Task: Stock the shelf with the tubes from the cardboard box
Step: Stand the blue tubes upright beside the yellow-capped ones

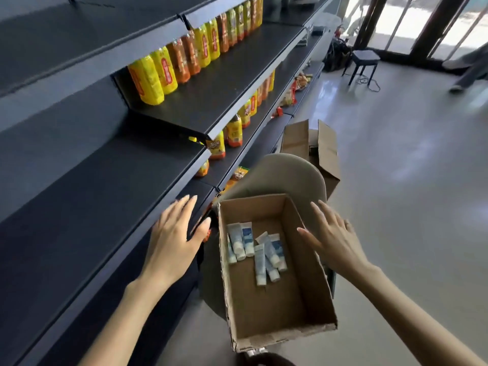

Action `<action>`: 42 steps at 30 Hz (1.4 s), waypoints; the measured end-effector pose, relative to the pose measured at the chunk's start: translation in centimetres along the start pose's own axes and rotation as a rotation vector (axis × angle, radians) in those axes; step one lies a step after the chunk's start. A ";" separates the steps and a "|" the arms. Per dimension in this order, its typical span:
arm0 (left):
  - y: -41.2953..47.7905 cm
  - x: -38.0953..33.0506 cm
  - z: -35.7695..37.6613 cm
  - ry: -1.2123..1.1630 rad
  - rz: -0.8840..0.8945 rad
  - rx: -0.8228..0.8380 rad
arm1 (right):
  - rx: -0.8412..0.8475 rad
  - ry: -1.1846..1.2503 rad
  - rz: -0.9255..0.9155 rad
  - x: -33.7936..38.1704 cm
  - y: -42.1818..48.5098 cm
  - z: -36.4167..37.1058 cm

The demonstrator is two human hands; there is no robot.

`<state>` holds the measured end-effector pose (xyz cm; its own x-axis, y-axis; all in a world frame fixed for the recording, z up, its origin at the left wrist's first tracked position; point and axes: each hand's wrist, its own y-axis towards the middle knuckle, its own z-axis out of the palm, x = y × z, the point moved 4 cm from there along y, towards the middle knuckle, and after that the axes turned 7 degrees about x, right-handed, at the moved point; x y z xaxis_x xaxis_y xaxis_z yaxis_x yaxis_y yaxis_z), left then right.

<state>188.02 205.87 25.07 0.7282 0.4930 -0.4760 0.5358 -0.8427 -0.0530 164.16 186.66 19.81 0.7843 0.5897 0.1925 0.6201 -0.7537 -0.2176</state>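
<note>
Cardboard box (266, 318) sits open, right of the dark shelf (87, 207). Tubes (254, 247) lie loose on its floor toward the far end. Left hand (174, 239) and right hand (335, 236) flank the box, fingers spread, holding nothing.

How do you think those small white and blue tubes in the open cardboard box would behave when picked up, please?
The tubes look small and slim, so probably light enough to take several per hand. They taper to a flat crimped end, so they likely won't roll far. They lie loose and overlapping in the cardboard box, so lifting one may shift its neighbours. Their glossy skin could be slightly slippery.
</note>
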 end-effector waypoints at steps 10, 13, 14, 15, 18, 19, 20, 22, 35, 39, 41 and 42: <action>2.6 1.8 9.0 -0.089 -0.104 0.202 | 0.259 0.064 -0.024 -0.6 4.2 10.8; 3.3 3.1 11.1 -0.059 -0.125 0.257 | 0.297 0.080 0.009 -0.5 5.5 14.4; 3.5 3.5 11.9 -0.037 -0.130 0.278 | 0.307 0.086 0.022 -0.4 5.9 15.6; 3.6 4.0 12.6 -0.016 -0.133 0.296 | 0.315 0.090 0.034 -0.3 6.2 16.7; 4.1 5.3 14.9 0.038 -0.130 0.319 | 0.341 0.124 0.075 -0.2 6.9 20.0; 4.2 5.7 15.6 0.055 -0.126 0.320 | 0.351 0.140 0.092 -0.3 7.1 21.1; 4.3 6.1 16.3 0.070 -0.122 0.322 | 0.359 0.158 0.110 -0.4 7.2 22.1; 4.5 7.0 17.6 0.088 -0.124 0.327 | 0.375 0.195 0.154 -0.6 7.3 24.3; 4.8 9.3 21.9 -0.018 -0.086 0.275 | 0.466 1.002 0.649 -0.3 8.5 37.2; 4.4 9.3 22.2 -0.016 -0.061 0.277 | 0.415 1.167 0.738 0.9 9.4 39.2; 4.1 9.4 22.3 -0.024 -0.058 0.280 | 0.369 1.202 0.760 1.4 9.8 39.6; 4.0 9.5 22.3 -0.031 -0.059 0.277 | 0.350 1.199 0.765 1.6 9.9 39.8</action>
<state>187.59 202.39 0.76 0.6838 0.5395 -0.4912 0.4367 -0.8420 -0.3168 172.20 191.64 -20.15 0.5423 -0.6343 0.5510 0.1773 -0.5547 -0.8130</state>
